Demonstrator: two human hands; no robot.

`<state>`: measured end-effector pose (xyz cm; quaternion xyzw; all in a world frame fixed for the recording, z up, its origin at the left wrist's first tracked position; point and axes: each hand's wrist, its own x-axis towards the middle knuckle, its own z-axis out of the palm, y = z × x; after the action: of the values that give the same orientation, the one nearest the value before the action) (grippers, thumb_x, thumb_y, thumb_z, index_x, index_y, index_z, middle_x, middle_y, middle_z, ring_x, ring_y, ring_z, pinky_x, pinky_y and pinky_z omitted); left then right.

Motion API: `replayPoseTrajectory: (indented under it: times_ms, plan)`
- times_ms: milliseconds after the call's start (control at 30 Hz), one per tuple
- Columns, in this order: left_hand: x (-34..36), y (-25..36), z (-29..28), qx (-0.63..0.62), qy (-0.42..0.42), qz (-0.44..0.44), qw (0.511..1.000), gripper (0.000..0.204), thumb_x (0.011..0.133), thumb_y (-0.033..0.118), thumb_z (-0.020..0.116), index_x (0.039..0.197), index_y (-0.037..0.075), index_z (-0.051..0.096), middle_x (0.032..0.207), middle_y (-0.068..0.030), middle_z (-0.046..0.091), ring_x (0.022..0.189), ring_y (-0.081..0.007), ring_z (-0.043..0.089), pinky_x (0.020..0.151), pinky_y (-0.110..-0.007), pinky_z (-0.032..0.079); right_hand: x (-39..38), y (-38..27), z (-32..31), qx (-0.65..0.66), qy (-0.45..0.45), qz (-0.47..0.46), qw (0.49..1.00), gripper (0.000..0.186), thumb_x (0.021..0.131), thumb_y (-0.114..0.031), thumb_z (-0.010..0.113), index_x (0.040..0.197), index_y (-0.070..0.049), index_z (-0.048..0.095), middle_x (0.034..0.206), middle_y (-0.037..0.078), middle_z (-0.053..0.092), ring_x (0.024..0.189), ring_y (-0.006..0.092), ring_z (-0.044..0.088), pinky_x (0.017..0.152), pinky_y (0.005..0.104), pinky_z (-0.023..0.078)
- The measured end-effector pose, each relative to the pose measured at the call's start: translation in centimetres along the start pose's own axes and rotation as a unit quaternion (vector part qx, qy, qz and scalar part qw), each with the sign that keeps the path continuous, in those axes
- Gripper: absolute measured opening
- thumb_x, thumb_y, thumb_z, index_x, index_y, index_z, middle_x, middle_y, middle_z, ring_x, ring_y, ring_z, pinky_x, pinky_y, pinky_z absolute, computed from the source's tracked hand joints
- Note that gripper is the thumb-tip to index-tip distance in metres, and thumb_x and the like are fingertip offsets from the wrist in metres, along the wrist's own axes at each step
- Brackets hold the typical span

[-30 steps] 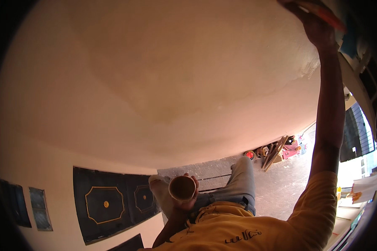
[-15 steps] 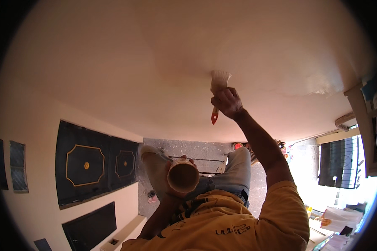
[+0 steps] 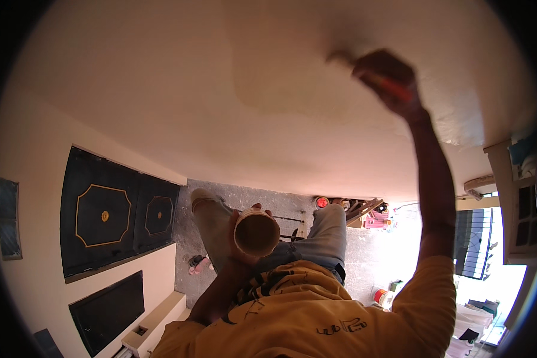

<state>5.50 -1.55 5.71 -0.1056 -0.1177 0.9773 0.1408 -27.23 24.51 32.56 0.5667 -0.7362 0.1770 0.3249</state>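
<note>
In front of my waist, my left hand (image 3: 237, 238) is wrapped round a round pale tub (image 3: 256, 233); its open mouth tilts toward me and its inside is shadowed. High up on the right, my right hand (image 3: 392, 74) grips a paintbrush with a red handle end (image 3: 395, 88), blurred by motion. Its bristles point left, at or close to the pale wall (image 3: 179, 101); contact cannot be told. A damp-looking patch (image 3: 268, 83) with a visible edge spreads over the wall left of the brush.
Dark doors (image 3: 104, 216) with gold trim stand at the left, above a dark panel (image 3: 110, 310). Metal bars show between my legs over the speckled floor (image 3: 191, 286). A red container (image 3: 321, 202) and wooden pieces (image 3: 364, 212) lie along the wall. A cabinet (image 3: 522, 209) is at the right.
My right hand has moved up and to the right with the paintbrush, whose bristles have swung from pointing up to pointing left. My left hand still holds the tub.
</note>
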Motion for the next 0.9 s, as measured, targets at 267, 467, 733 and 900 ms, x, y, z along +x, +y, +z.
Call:
replayPoseTrajectory:
  times_ms: [267, 467, 733, 900]
  plan:
    - [0.2, 0.3, -1.3, -0.004, 0.005, 0.02, 1.0, 0.065, 0.101, 0.056, 0.052, 0.14, 0.005, 0.053, 0.133, -0.0234, 0.057, 0.128, -0.0411, 0.055, 0.093, -0.055, 0.059, 6.3, -2.3, -2.3, -0.231, 0.136, -0.098, 0.958, 0.022, 0.076, -0.008, 0.084, 0.097, -0.01, 0.078, 0.1, 0.005, 0.073, 0.089, 0.0228, 0.07, 0.074, 0.0343, 0.057]
    - [-0.4, 1.0, -1.4, 0.016, 0.025, 0.035, 0.999, 0.065, 0.101, 0.057, 0.052, 0.139, 0.005, 0.053, 0.13, -0.0234, 0.059, 0.124, -0.041, 0.057, 0.094, -0.054, 0.059, -6.4, -5.1, 15.8, -0.209, 0.016, -0.07, 0.975, 0.016, 0.072, -0.021, 0.074, 0.088, -0.018, 0.071, 0.089, 0.001, 0.061, 0.082, 0.0209, 0.061, 0.073, 0.0392, 0.049]
    - [-1.9, 1.6, -0.3, 0.029, 0.024, 0.066, 0.997, 0.062, 0.102, 0.058, 0.048, 0.138, 0.008, 0.052, 0.129, -0.0197, 0.062, 0.12, -0.0366, 0.063, 0.097, -0.054, 0.057, -13.9, -9.3, 23.3, 0.035, -0.078, 0.084, 0.993, 0.02, 0.07, -0.009, 0.074, 0.087, -0.018, 0.07, 0.101, 0.003, 0.07, 0.094, 0.0251, 0.068, 0.083, 0.0393, 0.059]
    - [-1.7, 1.7, -0.8, 0.039, 0.021, 0.069, 0.997, 0.063, 0.102, 0.057, 0.049, 0.139, 0.006, 0.052, 0.129, -0.0212, 0.061, 0.12, -0.0371, 0.062, 0.096, -0.052, 0.058, -8.7, -3.7, 16.5, 0.025, -0.052, 0.142, 0.988, 0.017, 0.079, -0.003, 0.074, 0.087, -0.018, 0.074, 0.09, 0.0, 0.074, 0.087, 0.0225, 0.069, 0.072, 0.0352, 0.059]
